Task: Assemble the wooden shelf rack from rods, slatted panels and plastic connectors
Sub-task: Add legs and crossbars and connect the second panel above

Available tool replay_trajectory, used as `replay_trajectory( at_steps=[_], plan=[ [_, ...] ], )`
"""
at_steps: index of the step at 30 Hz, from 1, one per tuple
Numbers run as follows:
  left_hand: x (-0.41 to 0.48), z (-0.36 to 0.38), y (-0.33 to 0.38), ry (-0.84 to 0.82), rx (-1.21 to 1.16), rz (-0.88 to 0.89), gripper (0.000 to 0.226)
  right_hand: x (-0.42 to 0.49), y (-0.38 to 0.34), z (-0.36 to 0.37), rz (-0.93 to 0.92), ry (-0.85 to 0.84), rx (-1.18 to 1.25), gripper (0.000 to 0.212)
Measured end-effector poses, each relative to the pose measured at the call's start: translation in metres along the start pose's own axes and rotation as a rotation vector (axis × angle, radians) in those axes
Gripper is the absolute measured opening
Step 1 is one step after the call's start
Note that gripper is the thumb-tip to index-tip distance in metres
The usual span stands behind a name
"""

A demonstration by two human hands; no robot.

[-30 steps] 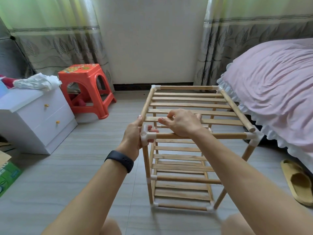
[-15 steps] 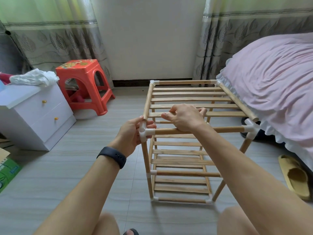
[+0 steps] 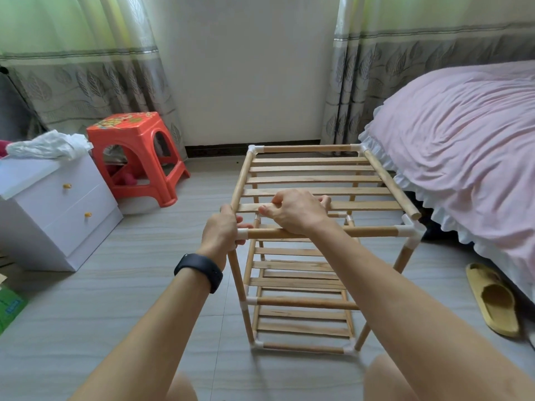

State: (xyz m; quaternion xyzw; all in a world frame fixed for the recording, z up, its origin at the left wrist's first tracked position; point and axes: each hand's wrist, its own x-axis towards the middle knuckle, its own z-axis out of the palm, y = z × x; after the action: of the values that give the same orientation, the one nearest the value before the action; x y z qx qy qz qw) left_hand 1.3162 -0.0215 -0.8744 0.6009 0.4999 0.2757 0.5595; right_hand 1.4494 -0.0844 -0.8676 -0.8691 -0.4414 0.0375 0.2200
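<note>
Left grip (image 3: 221, 235) closed round white corner connector (image 3: 242, 234) at near-left post of rack (image 3: 301, 302), which stands on floor (image 3: 115, 270); right grip (image 3: 295, 212) just right of it, heel on front rod (image 3: 362, 232), fingers pinching nearest slat of top panel (image 3: 315, 180); well right of both grips, side rod (image 3: 388, 180) end sits unseated just above right connector (image 3: 411, 230).
</note>
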Motion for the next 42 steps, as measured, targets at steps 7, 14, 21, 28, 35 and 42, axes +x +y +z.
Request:
replay_trajectory(
  at_steps=[7,14,21,28,35,42],
  plan=[
    [0.014,-0.004,-0.001,0.092,0.241,0.119,0.046,-0.015,0.017,-0.028,-0.188,0.181,0.403,0.028],
    [0.032,-0.006,0.027,0.469,1.032,0.528,0.022,-0.077,0.115,-0.087,0.126,0.56,0.594,0.018],
    [-0.091,0.106,0.005,-0.086,1.002,1.01,0.044,-0.106,0.142,-0.059,0.343,-0.13,1.082,0.045],
    [-0.079,0.13,-0.032,0.042,0.991,1.226,0.043,-0.105,0.137,-0.052,0.269,0.065,1.05,0.036],
    [-0.077,0.134,-0.033,0.076,0.903,1.263,0.05,-0.1,0.134,-0.062,0.379,-0.002,1.217,0.031],
    [-0.081,0.142,-0.032,0.034,0.949,1.217,0.053,-0.095,0.138,-0.064,0.439,0.008,1.277,0.033]
  ],
)
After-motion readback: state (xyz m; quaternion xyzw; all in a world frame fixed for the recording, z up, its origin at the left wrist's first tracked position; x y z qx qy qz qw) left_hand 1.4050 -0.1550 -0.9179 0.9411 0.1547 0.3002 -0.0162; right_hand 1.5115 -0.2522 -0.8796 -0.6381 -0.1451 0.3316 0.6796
